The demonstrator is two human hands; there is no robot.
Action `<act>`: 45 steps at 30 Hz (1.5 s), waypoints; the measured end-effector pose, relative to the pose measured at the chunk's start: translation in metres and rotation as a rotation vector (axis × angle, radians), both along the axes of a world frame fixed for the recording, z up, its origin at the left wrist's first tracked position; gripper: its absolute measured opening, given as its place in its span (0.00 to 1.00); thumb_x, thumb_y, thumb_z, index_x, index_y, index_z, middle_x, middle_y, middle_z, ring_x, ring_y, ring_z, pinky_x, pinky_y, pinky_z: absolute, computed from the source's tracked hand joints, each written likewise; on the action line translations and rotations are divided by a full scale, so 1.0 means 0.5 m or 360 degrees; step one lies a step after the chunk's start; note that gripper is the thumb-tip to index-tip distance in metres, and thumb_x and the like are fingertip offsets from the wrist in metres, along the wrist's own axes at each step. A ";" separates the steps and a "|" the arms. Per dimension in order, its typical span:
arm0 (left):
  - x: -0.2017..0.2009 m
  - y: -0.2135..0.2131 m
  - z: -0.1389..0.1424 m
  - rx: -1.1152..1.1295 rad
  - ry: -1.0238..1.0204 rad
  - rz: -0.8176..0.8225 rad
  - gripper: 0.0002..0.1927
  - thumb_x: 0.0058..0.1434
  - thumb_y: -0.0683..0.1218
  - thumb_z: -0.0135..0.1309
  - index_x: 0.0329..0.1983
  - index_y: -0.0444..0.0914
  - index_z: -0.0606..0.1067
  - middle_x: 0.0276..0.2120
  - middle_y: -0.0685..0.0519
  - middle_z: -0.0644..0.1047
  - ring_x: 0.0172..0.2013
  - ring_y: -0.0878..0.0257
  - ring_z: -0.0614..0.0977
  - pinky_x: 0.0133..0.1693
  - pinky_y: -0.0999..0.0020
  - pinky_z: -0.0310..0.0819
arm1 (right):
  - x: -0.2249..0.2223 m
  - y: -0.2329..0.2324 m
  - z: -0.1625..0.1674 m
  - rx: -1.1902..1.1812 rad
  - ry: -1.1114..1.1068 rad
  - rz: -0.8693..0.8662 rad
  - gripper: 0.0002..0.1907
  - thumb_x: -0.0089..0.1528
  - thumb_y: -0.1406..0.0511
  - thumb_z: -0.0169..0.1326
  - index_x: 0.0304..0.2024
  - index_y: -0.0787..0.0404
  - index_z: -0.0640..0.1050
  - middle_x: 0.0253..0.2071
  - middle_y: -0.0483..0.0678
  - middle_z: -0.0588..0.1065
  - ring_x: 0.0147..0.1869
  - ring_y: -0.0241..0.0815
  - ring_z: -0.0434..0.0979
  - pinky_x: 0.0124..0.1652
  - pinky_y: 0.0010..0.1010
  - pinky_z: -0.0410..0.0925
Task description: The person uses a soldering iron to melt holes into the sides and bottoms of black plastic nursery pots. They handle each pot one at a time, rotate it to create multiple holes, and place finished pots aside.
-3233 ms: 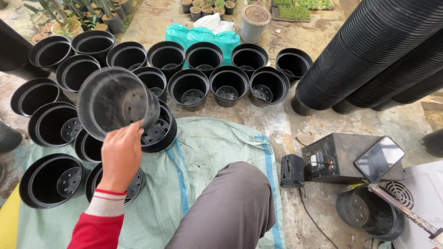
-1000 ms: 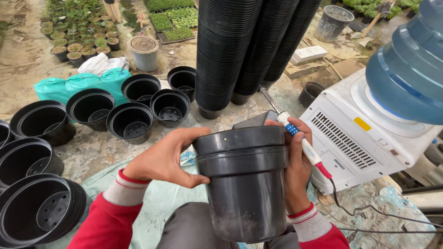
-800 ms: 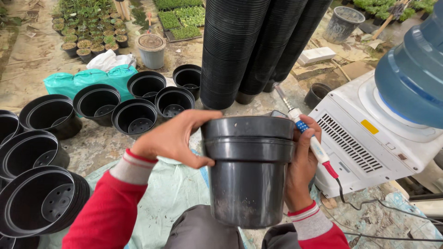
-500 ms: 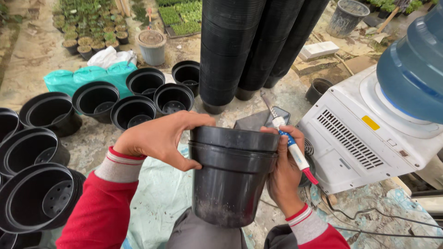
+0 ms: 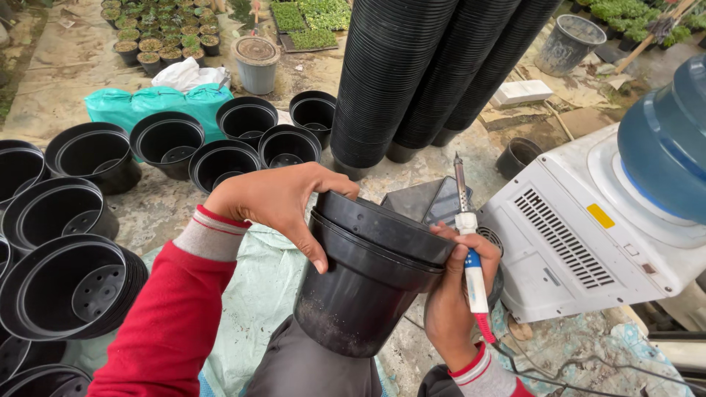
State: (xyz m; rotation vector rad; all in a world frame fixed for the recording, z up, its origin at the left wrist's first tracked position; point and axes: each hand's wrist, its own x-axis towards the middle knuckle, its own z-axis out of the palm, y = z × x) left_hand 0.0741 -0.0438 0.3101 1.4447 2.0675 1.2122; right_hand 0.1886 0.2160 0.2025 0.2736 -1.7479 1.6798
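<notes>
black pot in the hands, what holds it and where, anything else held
The left hand grips the black pot over its rim. The right hand steadies its side and also holds a soldering iron by the handle.

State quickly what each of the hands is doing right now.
Left hand: closed on the black pot's rim.
Right hand: holds the soldering iron, steadies the pot.

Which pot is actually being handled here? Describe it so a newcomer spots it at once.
Start at the white machine on the right, then look left. The black plastic pot is tilted between the left hand and right hand, lifted above the lap. Every other pot sits on the ground or in stacks.
</notes>
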 end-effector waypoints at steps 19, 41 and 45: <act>0.116 -0.009 0.025 0.0053 0.0302 0.0678 0.26 0.36 0.52 0.76 0.34 0.34 0.80 0.29 0.49 0.79 0.33 0.58 0.82 0.38 0.65 0.74 | 0.040 0.077 0.071 0.0400 0.0475 -0.0431 0.16 0.78 0.57 0.43 0.56 0.64 0.65 0.50 0.55 0.74 0.55 0.43 0.79 0.58 0.34 0.72; 0.187 0.037 -0.187 0.0251 0.0133 0.1701 0.27 0.35 0.53 0.76 0.35 0.33 0.81 0.25 0.49 0.76 0.28 0.56 0.76 0.32 0.61 0.68 | 0.127 0.010 0.002 0.0087 0.0167 -0.0202 0.12 0.69 0.66 0.58 0.43 0.69 0.71 0.24 0.54 0.74 0.22 0.33 0.74 0.24 0.20 0.68; 0.184 0.037 -0.194 0.0254 0.0264 0.1732 0.28 0.36 0.53 0.76 0.35 0.33 0.81 0.25 0.50 0.75 0.30 0.55 0.74 0.35 0.60 0.66 | 0.119 0.002 0.006 0.0200 0.0151 -0.0168 0.12 0.69 0.66 0.58 0.43 0.69 0.71 0.23 0.53 0.74 0.22 0.33 0.75 0.25 0.21 0.70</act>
